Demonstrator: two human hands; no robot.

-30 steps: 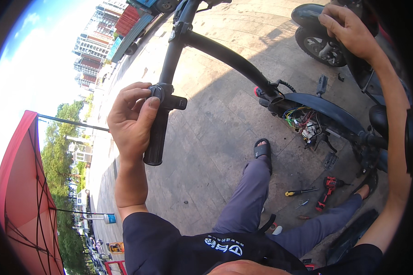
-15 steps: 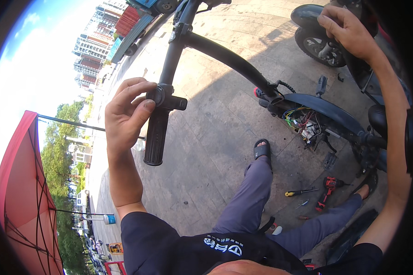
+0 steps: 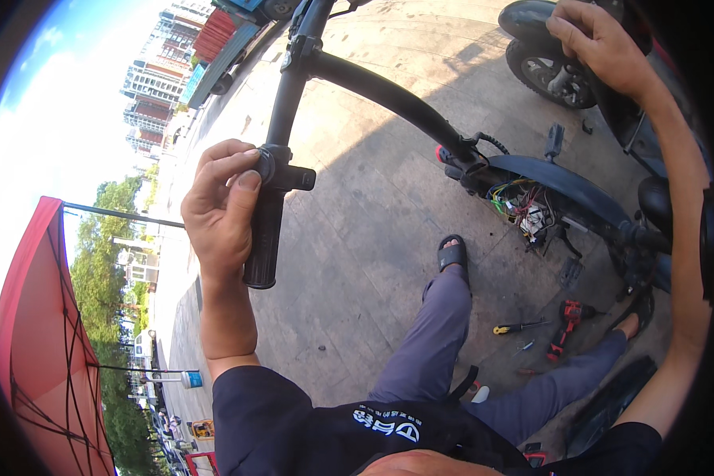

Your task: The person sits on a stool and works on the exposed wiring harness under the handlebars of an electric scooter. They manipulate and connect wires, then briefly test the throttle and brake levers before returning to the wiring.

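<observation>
My left hand (image 3: 222, 208) is closed on a round black handlebar control (image 3: 268, 165), thumb and fingers pinching its edge. A black rectangular block (image 3: 297, 178) juts out from that control, and the ribbed rubber grip (image 3: 263, 250) extends below it toward me. At upper right, my right hand (image 3: 603, 47) has its fingers curled, over the black bodywork beside a scooter wheel (image 3: 549, 75). What its fingers hold, if anything, is hidden. The electric bike's curved black frame (image 3: 389, 91) slopes down right to an opened section with loose coloured wires (image 3: 527, 210).
On the paving near my legs lie a red cordless drill (image 3: 566, 325), a yellow-handled screwdriver (image 3: 512, 327) and small parts. A pedal (image 3: 555, 143) sticks out from the bike. A red canopy (image 3: 36, 317) stands at left, and a truck (image 3: 222, 59) at the far top.
My left thumb and fingers have shifted slightly on the control, and the wrist has turned a little toward the grip. My right hand remains curled in nearly the same place. The view has shifted slightly.
</observation>
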